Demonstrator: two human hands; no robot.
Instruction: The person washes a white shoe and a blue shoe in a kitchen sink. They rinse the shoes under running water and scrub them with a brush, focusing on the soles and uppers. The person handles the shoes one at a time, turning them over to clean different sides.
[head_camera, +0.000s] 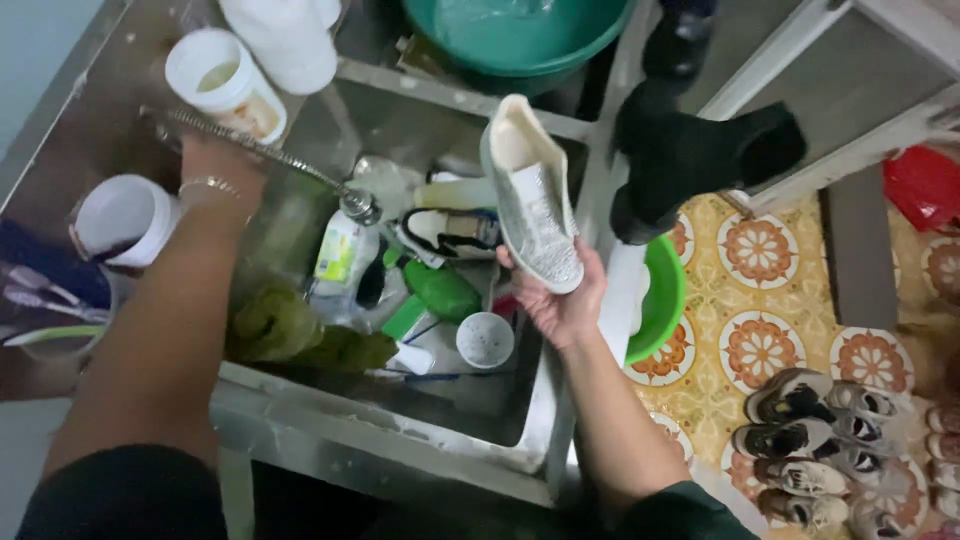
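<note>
One metal sink (300, 410) holds bottles, a green rag (285, 330) and a small white cup (485, 340). The right hand (560, 300) grips a sparkly silver shoe (535, 195) above the sink, fingers wrapped under its toe end, the shoe running from 5 o'clock up to 11 o'clock. The left hand (215, 165) reaches to the hose (260, 150) at 10 o'clock; I cannot tell how its fingers sit.

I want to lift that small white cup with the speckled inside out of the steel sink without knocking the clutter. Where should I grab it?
Judging by its pose, grip the small white speckled cup by its round rim, coming straight down from above. It stands upright, mouth open upward, with the green bottle and packets crowding its sides in the steel sink.
</note>
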